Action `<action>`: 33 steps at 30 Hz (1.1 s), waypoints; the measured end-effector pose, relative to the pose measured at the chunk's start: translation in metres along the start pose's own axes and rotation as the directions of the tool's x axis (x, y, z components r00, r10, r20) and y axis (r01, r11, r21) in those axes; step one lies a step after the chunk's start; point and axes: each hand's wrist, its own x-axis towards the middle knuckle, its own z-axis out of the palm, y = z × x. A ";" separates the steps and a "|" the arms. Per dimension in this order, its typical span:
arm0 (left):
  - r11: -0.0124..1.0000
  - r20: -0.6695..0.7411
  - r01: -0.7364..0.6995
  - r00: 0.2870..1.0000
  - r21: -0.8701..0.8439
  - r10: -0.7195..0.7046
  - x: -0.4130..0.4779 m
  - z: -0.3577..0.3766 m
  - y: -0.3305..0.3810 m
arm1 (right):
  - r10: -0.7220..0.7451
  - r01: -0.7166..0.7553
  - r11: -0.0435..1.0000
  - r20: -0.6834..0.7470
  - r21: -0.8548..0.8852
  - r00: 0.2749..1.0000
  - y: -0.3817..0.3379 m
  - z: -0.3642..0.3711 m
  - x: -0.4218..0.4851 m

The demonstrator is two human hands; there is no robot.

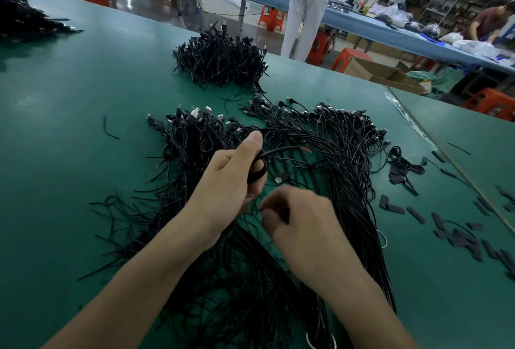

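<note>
A wide heap of loose black USB cables [320, 148] covers the green table [69, 114] in front of me. My left hand [231, 178] grips a coiled black cable [257, 170] above the heap, thumb up; one end with red and bare wire tips sticks out to the right. My right hand [301, 215] hovers just below and right of it, blurred, with fingers curled near thumb; whether it pinches a cable I cannot tell. A silver USB plug [278, 180] lies between the hands.
A tidy mound of coiled cables [220, 59] sits farther back, another pile [25, 17] at far left. Black strips [459, 234] lie scattered at right near the table's seam. Beyond the table stand orange stools, cardboard boxes, a long blue bench and two people.
</note>
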 end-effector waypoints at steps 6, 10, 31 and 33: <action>0.998 0.030 -0.052 0.998 0.020 0.051 -0.003 0.001 0.006 | -0.086 0.165 0.971 -0.388 0.174 0.918 -0.007 -0.004 0.005; 0.997 0.061 -0.071 0.996 0.005 0.071 -0.005 -0.001 0.007 | -0.012 0.211 0.920 -0.515 0.330 0.857 -0.006 -0.004 0.006; 0.954 -0.085 -0.190 0.981 -0.231 0.175 0.000 0.002 0.001 | -0.174 0.241 0.902 -0.210 0.358 0.962 -0.024 -0.011 0.002; 0.938 -0.106 -0.196 0.979 -0.285 0.172 0.001 0.002 0.001 | -0.222 0.291 0.920 -0.264 0.261 0.939 -0.023 -0.011 0.000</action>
